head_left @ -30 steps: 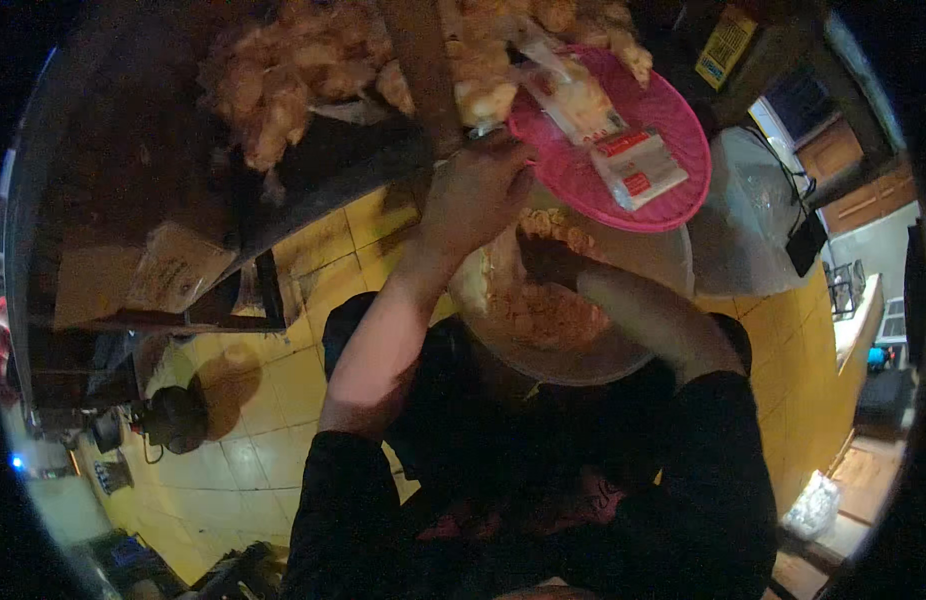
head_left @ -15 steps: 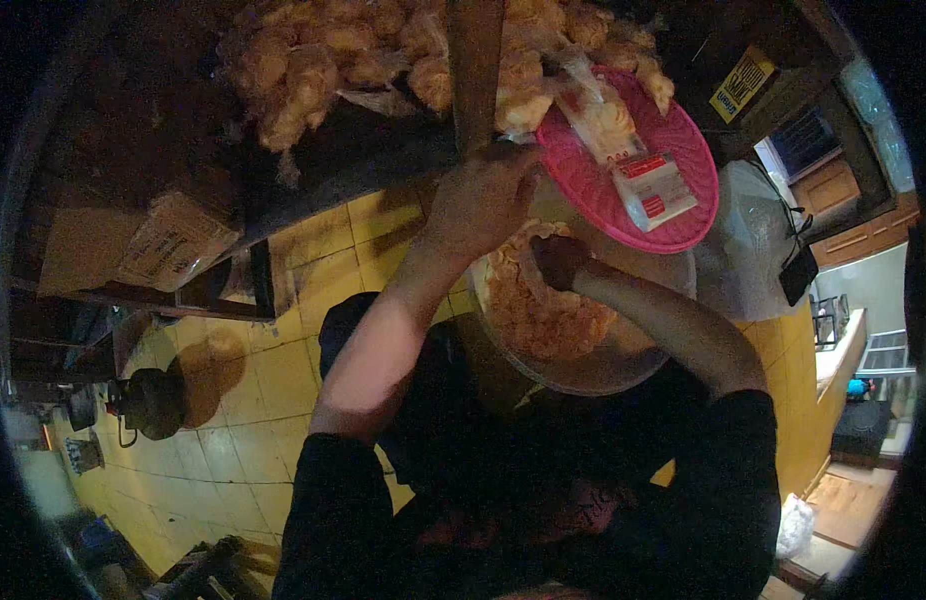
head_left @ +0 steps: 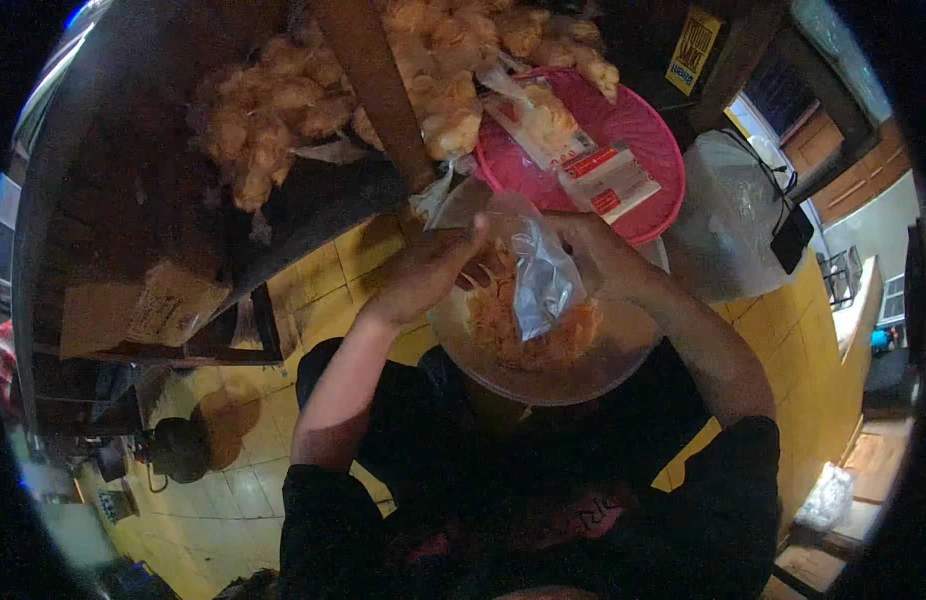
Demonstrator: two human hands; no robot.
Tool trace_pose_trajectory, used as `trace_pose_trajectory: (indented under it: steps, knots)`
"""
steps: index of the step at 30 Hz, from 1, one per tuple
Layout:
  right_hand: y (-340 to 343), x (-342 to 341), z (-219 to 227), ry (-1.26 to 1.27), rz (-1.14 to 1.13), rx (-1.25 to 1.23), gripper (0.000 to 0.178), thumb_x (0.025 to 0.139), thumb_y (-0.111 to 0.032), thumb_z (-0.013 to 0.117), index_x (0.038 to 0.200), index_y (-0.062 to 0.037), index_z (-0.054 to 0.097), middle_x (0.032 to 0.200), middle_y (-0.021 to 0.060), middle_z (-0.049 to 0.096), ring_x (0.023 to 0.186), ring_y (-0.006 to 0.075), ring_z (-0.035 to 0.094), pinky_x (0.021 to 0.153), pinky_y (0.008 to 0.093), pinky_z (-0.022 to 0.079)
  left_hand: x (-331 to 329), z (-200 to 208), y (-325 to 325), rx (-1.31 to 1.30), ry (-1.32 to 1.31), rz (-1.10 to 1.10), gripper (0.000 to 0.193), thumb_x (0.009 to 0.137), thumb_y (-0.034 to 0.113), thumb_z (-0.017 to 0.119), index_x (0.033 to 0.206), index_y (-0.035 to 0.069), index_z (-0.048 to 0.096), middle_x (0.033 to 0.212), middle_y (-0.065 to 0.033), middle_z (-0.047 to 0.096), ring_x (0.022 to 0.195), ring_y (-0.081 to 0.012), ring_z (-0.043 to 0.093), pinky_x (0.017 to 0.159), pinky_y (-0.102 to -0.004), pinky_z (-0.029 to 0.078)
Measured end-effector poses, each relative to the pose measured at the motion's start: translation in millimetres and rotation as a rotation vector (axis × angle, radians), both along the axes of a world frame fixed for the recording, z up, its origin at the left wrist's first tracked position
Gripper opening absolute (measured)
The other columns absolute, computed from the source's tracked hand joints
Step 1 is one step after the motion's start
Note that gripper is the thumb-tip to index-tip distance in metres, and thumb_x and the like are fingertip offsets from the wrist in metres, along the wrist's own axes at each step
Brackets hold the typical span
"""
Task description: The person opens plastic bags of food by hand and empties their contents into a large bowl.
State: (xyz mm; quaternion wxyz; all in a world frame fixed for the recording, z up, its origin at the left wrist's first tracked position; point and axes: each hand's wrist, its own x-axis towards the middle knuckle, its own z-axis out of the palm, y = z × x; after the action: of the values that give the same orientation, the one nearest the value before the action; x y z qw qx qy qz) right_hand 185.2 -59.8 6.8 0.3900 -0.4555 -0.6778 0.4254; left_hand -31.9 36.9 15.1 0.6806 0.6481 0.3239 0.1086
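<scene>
A clear plastic bag (head_left: 546, 285) hangs between my hands, above a round see-through tub (head_left: 623, 350) on my lap. Orange, crisp-looking pieces (head_left: 523, 335) fill part of the tub. My right hand (head_left: 588, 250) grips the bag from its right side, its fingertips partly hidden. On the bag's left, my left hand (head_left: 445, 268) has its thumb raised and fingers apart, close to the plastic; whether it touches is hard to see. Beyond the tub lies a pink round lid (head_left: 658, 150), bearing a filled bag (head_left: 550, 118) and a white-and-red packet (head_left: 611, 183).
Many filled, tied plastic bags (head_left: 283, 105) are heaped on a dark wooden table (head_left: 333, 205), crossed by a wooden post (head_left: 373, 80). A cardboard box (head_left: 178, 305) sits at left. A large translucent bag (head_left: 728, 225) stands at right, with a black phone-like object (head_left: 791, 240) beside it.
My right hand has come out of the orange pieces and now holds a clear plastic bag. My left hand has drawn back from the wooden post toward the tub. The view has shifted.
</scene>
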Motion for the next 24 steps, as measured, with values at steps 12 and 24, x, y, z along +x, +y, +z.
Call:
trace_pose_trajectory:
  steps: [12,24]
  knots:
    - [-3,-2,13,-0.304,-0.164,-0.018,0.030,0.077,-0.005,0.071,0.103,0.0002,0.059,0.097,0.0107,0.066,0.089,0.0169,0.065,0.079,0.0320,0.052,27,-32,-6,-0.253,-0.335,0.067,0.022,0.091,0.021,0.059,0.110,0.009,0.056,0.099,-0.0025,0.062,0.087,-0.0128,0.060,0.074,-0.0276,0.048]
    - [-11,34,33,-0.511,-0.202,-0.169,0.023,0.078,-0.008,0.070,0.097,0.0021,0.060,0.089,0.0097,0.066,0.084,0.0129,0.062,0.074,0.0286,0.049,19,-10,2,-0.226,-0.679,0.155,0.031,0.089,0.010,0.055,0.120,0.008,0.052,0.112,-0.0061,0.061,0.105,-0.0187,0.059,0.092,-0.0352,0.047]
